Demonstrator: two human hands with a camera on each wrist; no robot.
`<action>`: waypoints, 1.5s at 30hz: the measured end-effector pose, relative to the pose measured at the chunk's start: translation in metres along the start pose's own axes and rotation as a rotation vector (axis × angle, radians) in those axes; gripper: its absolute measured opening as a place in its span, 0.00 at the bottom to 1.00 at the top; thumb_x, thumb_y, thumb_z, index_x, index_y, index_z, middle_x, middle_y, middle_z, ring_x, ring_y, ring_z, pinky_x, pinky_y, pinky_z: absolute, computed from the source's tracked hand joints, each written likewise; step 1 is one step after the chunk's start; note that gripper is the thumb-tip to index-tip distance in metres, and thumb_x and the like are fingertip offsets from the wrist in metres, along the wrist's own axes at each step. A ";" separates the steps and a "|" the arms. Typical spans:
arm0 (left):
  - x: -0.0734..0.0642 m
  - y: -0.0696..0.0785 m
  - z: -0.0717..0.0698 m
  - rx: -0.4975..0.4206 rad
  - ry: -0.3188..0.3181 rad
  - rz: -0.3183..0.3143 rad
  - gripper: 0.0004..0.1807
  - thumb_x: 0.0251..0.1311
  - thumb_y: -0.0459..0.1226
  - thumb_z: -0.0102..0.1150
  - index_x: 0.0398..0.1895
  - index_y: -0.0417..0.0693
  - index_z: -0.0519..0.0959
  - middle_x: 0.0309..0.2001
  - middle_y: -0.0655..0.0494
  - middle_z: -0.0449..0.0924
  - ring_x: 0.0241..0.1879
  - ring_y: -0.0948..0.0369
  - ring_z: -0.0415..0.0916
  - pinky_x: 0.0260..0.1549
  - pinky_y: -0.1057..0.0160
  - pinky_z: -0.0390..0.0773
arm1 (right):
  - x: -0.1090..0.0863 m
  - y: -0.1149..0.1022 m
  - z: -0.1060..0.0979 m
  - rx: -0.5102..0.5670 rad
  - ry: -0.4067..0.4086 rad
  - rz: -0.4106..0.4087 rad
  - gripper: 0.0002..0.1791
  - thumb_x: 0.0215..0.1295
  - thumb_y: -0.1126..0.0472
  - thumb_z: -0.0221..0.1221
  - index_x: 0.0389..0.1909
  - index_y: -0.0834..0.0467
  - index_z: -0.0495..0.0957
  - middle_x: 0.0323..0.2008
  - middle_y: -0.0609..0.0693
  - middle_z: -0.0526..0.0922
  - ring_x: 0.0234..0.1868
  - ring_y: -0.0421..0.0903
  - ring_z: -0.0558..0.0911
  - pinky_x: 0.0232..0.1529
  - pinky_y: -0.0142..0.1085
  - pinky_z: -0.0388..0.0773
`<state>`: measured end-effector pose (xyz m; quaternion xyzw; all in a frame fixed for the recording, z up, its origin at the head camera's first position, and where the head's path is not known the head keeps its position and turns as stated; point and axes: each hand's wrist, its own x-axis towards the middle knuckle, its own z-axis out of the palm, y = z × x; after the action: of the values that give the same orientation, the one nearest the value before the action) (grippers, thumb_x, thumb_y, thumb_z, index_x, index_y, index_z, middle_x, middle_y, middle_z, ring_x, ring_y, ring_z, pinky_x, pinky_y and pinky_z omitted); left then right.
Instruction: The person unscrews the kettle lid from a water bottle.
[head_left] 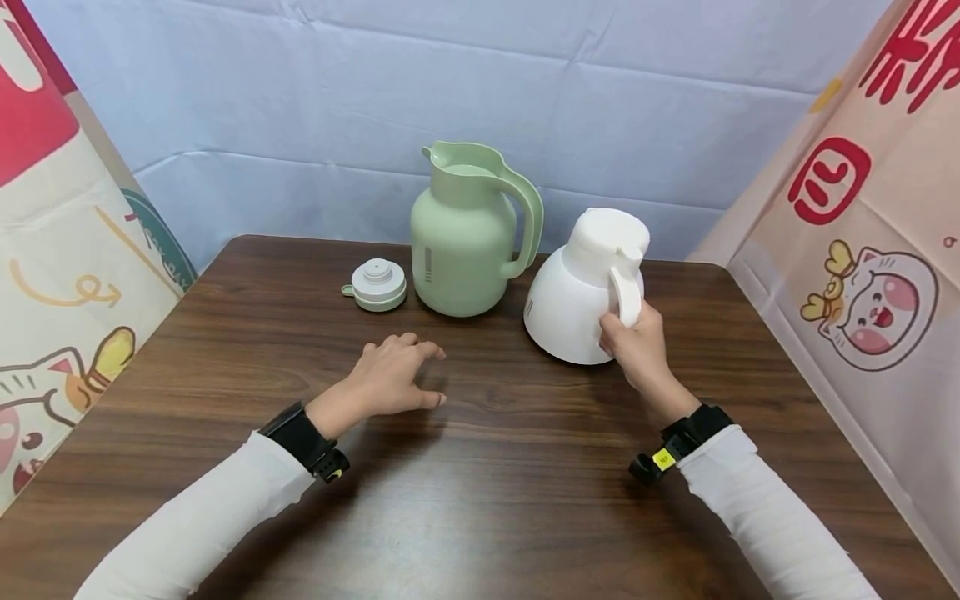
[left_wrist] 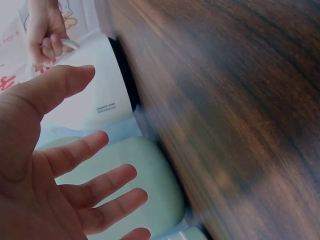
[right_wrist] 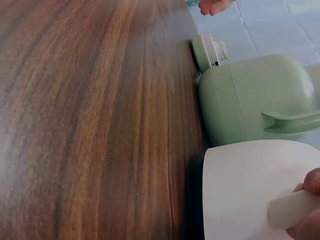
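A white jug (head_left: 567, 312) with its top covered is at the right of the table. My right hand (head_left: 637, 337) grips its handle (head_left: 627, 293). Along the jug's lower edge runs a dark band in both wrist views; whether the base touches the table I cannot tell. To its left a pale green jug (head_left: 461, 242) stands upright, its spout uncovered. Beside that, on the table, lies a white and green lid (head_left: 378, 285). My left hand (head_left: 390, 377) hovers in front of the green jug, fingers (left_wrist: 102, 187) spread and holding nothing.
The brown wooden table (head_left: 495, 500) ends just behind the jugs. A pale blue cloth (head_left: 360, 100) hangs at the back, and printed cloths flank the left and right (head_left: 847, 275) sides.
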<state>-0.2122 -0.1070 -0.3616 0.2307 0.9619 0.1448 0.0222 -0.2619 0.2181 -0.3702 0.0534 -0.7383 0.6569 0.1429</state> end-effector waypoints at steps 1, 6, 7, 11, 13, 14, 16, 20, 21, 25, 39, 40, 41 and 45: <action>0.000 0.000 0.000 0.001 0.001 -0.001 0.30 0.47 0.53 0.67 0.54 0.52 0.76 0.47 0.50 0.73 0.47 0.49 0.70 0.35 0.46 0.66 | 0.000 0.000 -0.001 0.010 -0.002 0.003 0.04 0.52 0.76 0.47 0.23 0.67 0.66 0.08 0.50 0.67 0.09 0.43 0.66 0.12 0.34 0.65; -0.003 -0.002 0.000 -0.002 0.008 -0.005 0.30 0.47 0.53 0.67 0.54 0.52 0.76 0.48 0.49 0.73 0.47 0.49 0.71 0.35 0.44 0.67 | -0.003 -0.001 -0.002 0.042 -0.016 0.025 0.07 0.50 0.77 0.47 0.18 0.66 0.64 0.08 0.49 0.66 0.09 0.42 0.65 0.12 0.33 0.64; -0.003 -0.003 0.000 -0.004 0.010 -0.007 0.30 0.46 0.53 0.67 0.54 0.52 0.76 0.48 0.49 0.73 0.47 0.49 0.71 0.36 0.44 0.67 | -0.004 -0.001 -0.002 0.052 -0.019 0.031 0.07 0.50 0.77 0.46 0.18 0.66 0.64 0.08 0.49 0.66 0.09 0.42 0.65 0.12 0.33 0.64; -0.005 -0.006 -0.001 -0.008 0.016 -0.019 0.30 0.46 0.54 0.67 0.54 0.53 0.76 0.48 0.50 0.73 0.47 0.49 0.71 0.36 0.44 0.68 | -0.009 -0.003 -0.002 0.085 -0.044 0.024 0.09 0.51 0.78 0.46 0.17 0.65 0.63 0.07 0.49 0.65 0.09 0.42 0.64 0.12 0.32 0.62; -0.006 -0.007 -0.001 -0.011 0.018 -0.027 0.30 0.46 0.54 0.67 0.54 0.53 0.76 0.49 0.51 0.73 0.48 0.50 0.71 0.36 0.44 0.68 | -0.011 -0.005 -0.001 0.097 -0.052 0.015 0.09 0.51 0.78 0.46 0.17 0.65 0.64 0.07 0.50 0.65 0.08 0.42 0.64 0.12 0.32 0.62; -0.007 -0.008 -0.001 -0.014 0.017 -0.029 0.30 0.46 0.54 0.67 0.54 0.53 0.76 0.49 0.50 0.73 0.48 0.50 0.71 0.36 0.44 0.68 | -0.012 -0.005 -0.001 0.101 -0.055 0.012 0.09 0.51 0.78 0.46 0.17 0.65 0.64 0.06 0.50 0.64 0.08 0.42 0.64 0.11 0.32 0.62; -0.008 -0.009 0.000 -0.024 0.014 -0.032 0.31 0.46 0.54 0.67 0.54 0.53 0.76 0.50 0.50 0.72 0.49 0.49 0.70 0.36 0.43 0.68 | -0.014 -0.006 -0.002 0.109 -0.060 0.014 0.09 0.51 0.78 0.46 0.17 0.65 0.64 0.06 0.50 0.64 0.08 0.41 0.64 0.11 0.31 0.62; -0.010 -0.010 0.000 -0.046 0.015 -0.030 0.31 0.46 0.54 0.67 0.54 0.52 0.76 0.50 0.50 0.72 0.49 0.49 0.70 0.37 0.42 0.68 | -0.017 -0.006 -0.003 0.120 -0.075 0.021 0.09 0.51 0.78 0.46 0.17 0.65 0.65 0.06 0.50 0.64 0.08 0.41 0.63 0.11 0.31 0.61; -0.011 -0.010 0.000 -0.050 0.015 -0.028 0.31 0.46 0.54 0.67 0.54 0.52 0.76 0.50 0.50 0.72 0.49 0.49 0.70 0.37 0.42 0.68 | -0.018 -0.007 -0.003 0.120 -0.076 0.024 0.09 0.51 0.78 0.46 0.17 0.65 0.65 0.06 0.50 0.65 0.07 0.41 0.63 0.10 0.31 0.61; -0.013 -0.011 0.000 -0.073 0.016 -0.023 0.31 0.46 0.53 0.67 0.54 0.51 0.76 0.49 0.49 0.72 0.49 0.49 0.70 0.37 0.41 0.69 | -0.021 -0.008 -0.004 0.100 -0.081 0.033 0.11 0.51 0.78 0.45 0.15 0.64 0.66 0.06 0.50 0.65 0.07 0.41 0.64 0.10 0.31 0.60; -0.019 -0.018 -0.005 -0.217 0.046 -0.023 0.31 0.49 0.51 0.67 0.56 0.50 0.74 0.52 0.50 0.71 0.51 0.50 0.69 0.43 0.45 0.69 | -0.032 -0.012 -0.006 0.129 -0.147 0.012 0.12 0.50 0.81 0.44 0.15 0.65 0.65 0.05 0.50 0.64 0.06 0.40 0.62 0.10 0.29 0.58; -0.019 -0.019 -0.005 -0.233 0.055 -0.024 0.31 0.49 0.50 0.67 0.56 0.50 0.74 0.52 0.50 0.72 0.51 0.50 0.70 0.44 0.46 0.69 | -0.032 -0.012 -0.006 0.131 -0.149 0.010 0.13 0.50 0.81 0.44 0.14 0.64 0.64 0.05 0.50 0.63 0.06 0.40 0.62 0.10 0.29 0.58; -0.019 -0.020 -0.004 -0.246 0.064 -0.025 0.30 0.49 0.50 0.67 0.56 0.50 0.74 0.51 0.49 0.72 0.51 0.50 0.69 0.44 0.46 0.69 | -0.033 -0.012 -0.006 0.131 -0.151 0.007 0.13 0.50 0.81 0.44 0.13 0.64 0.63 0.05 0.50 0.63 0.06 0.40 0.62 0.10 0.29 0.58; -0.018 -0.022 -0.002 -0.296 0.087 -0.033 0.30 0.49 0.49 0.67 0.55 0.50 0.74 0.51 0.48 0.72 0.52 0.50 0.69 0.46 0.48 0.69 | -0.035 -0.012 -0.005 0.140 -0.163 -0.006 0.14 0.50 0.82 0.44 0.12 0.63 0.62 0.05 0.50 0.62 0.06 0.40 0.61 0.10 0.30 0.57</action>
<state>-0.2060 -0.1342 -0.3666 0.2027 0.9338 0.2943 0.0167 -0.2248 0.2177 -0.3677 0.1187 -0.6997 0.6999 0.0805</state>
